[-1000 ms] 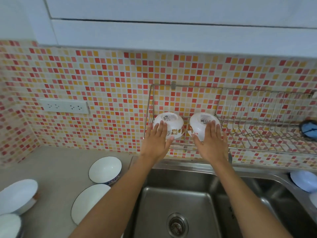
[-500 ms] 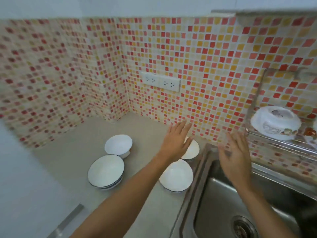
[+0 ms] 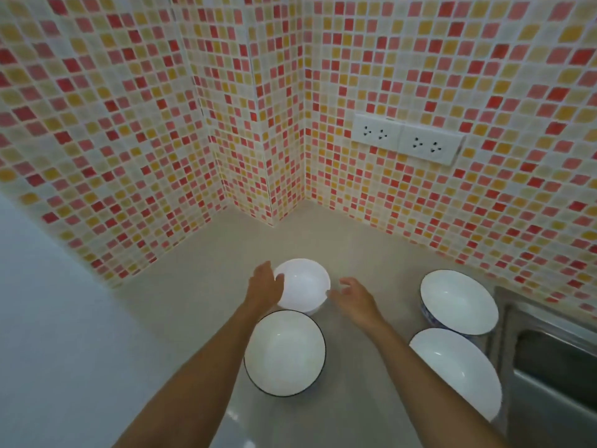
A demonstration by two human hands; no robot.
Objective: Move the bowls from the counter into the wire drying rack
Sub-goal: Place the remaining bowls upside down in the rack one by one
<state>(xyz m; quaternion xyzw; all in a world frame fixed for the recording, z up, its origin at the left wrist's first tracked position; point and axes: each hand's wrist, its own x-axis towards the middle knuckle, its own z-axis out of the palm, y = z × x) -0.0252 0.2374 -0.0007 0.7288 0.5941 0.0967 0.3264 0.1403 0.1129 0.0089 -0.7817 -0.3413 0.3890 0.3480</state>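
Observation:
Several white bowls stand upright on the beige counter. A small plain white bowl sits farthest back, with my left hand against its left rim and my right hand open just off its right rim. A dark-rimmed bowl stands in front of it, between my forearms. A blue-patterned bowl and a plain white bowl stand at the right near the sink. The wire drying rack is out of view.
The steel sink edge runs along the right side. Mosaic tiled walls meet in a corner behind the counter, with a double power socket on the right wall. A pale surface fills the lower left.
The view has swung left from the rack, where two bowls sit upside down, to the counter corner. Both hands came down from the rack and now flank the small white bowl.

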